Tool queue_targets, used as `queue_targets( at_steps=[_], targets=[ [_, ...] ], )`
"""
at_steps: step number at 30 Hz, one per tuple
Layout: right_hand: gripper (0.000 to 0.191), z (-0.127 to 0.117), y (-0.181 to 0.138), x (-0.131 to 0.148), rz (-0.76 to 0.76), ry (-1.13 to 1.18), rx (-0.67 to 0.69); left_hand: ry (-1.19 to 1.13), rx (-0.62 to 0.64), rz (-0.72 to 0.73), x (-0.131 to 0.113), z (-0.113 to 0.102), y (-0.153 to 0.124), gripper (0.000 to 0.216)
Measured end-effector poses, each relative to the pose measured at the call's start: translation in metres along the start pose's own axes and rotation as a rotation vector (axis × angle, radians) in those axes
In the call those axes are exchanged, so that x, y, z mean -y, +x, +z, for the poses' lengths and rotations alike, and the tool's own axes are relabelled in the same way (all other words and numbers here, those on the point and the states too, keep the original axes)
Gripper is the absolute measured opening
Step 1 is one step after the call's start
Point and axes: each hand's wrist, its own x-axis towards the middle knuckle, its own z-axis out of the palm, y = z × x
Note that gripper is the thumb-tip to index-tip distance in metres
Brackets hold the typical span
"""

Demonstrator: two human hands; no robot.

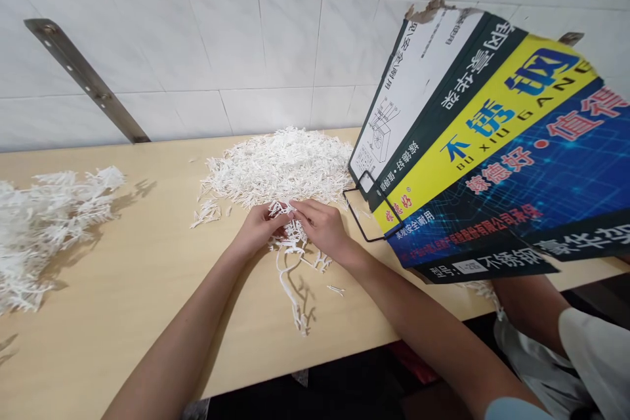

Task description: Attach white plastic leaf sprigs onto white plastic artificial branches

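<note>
On the pale wooden table (pixel 162 282), against a tiled wall (pixel 221 33), we see a black wire stand (pixel 357 224) at the lower near corner of a big printed cardboard panel (pixel 492 151). The wire loops overlap that corner, and the panel leans up and out to our right, its top edge torn, its face banded white, black, yellow and blue. Just left of the stand we find a wide heap of thin white pieces (pixel 285 161), lying loose on the bare tabletop, and another white cluster (pixel 54 223) spreads well apart from it at the far left.

In front of the heap we have a small bunch of white branching strips (pixel 294 234), between the two hands. Our left hand (pixel 260 228) comes in from the lower left, fingers curled and thumb inward, pinching the bunch. Our right hand (pixel 321 224) reaches in from the lower right, palm turned down, thumb and forefinger narrowed on the same bunch close beside the left fingertips. From it a long strand (pixel 286 279) trails toward us over the table. We also notice another person's forearm (pixel 534 305) and white sleeve (pixel 600 354) beneath the panel, at the lower right.
</note>
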Motion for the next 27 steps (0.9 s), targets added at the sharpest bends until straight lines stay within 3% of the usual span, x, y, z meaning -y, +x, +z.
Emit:
queue_targets(
  at_steps=[5, 10, 13, 20, 24, 27],
  targets=[
    [0.029, -0.002, 0.004, 0.003, 0.022, 0.08, 0.043, 0.0, -0.059, 0.013, 0.001, 0.002, -0.001, 0.032],
    [0.015, -0.002, 0.008, 0.009, 0.241, 0.314, 0.008, 0.092, 0.005, 0.025, -0.002, 0.0, -0.004, 0.027],
    [0.015, 0.0, 0.007, 0.01, 0.3, 0.392, 0.026, 0.113, -0.022, 0.024, -0.002, 0.0, -0.003, 0.036],
    [0.021, 0.0, 0.007, 0.008, 0.242, 0.264, 0.003, 0.115, -0.031, 0.047, 0.003, 0.001, 0.001, 0.054],
    [0.023, -0.001, 0.008, 0.008, 0.316, 0.259, 0.008, 0.165, -0.017, 0.113, 0.005, 0.001, 0.001, 0.049],
    [0.025, 0.002, 0.007, 0.012, 0.411, 0.391, 0.027, 0.187, 0.009, 0.14, 0.006, 0.0, 0.0, 0.043]
  ],
)
